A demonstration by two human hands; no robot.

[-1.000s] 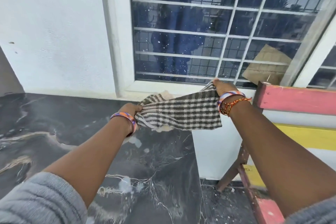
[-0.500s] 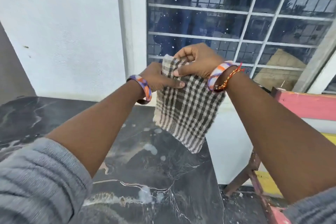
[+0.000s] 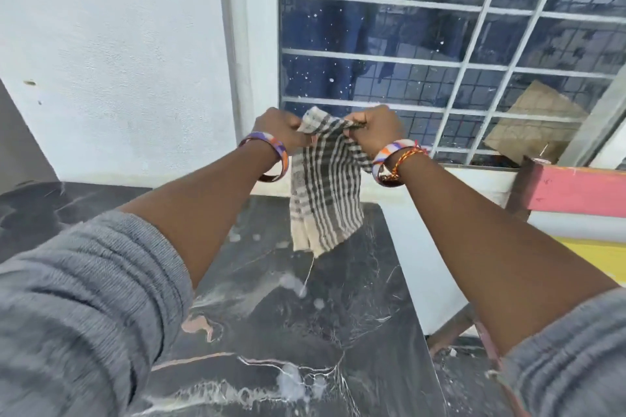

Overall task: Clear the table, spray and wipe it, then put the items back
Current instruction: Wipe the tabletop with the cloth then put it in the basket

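Observation:
A checked black-and-cream cloth [image 3: 323, 200] hangs folded in the air above the black marble table [image 3: 288, 322]. My left hand [image 3: 279, 127] grips its top edge on the left, and my right hand [image 3: 374, 129] grips the top edge on the right, the two fists close together. A loose thread dangles from the cloth's lower corner. Foamy white spray patches [image 3: 293, 382] lie on the tabletop below and near its front.
A white wall [image 3: 111, 54] stands behind the table, with a barred window [image 3: 440, 44] to the right. A pink and yellow wooden frame [image 3: 576, 189] leans at the right beside the table's edge. Brown cardboard [image 3: 531, 122] sits behind the window bars.
The cloth was stretched wide between my hands; the hands came together and rose, so it now hangs folded and narrow. The view has shifted a little to the left.

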